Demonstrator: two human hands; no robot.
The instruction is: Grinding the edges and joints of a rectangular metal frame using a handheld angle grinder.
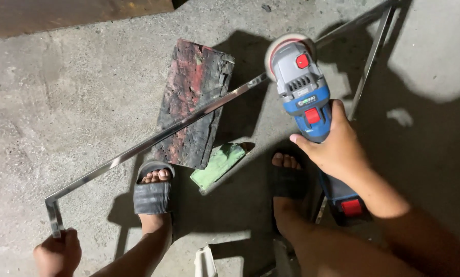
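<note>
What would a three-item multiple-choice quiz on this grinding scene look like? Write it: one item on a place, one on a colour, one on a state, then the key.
1. Where does the grinder's disc sit?
A. On the green block
B. Against the metal frame bar
C. On the concrete floor

2. What colour is the angle grinder body?
A. Yellow and black
B. All white
C. Blue and grey with red buttons

3. What is the left hand doing?
A. Gripping the bent corner of the metal frame
B. Resting open on the floor
C. Holding the worn red and black board

Key: 1 B, the disc meets the bar just right of the worn red and black board. 2 C, the right hand wraps a blue and grey casing with red buttons. 3 A, its fingers close around the frame's lower left end.
</note>
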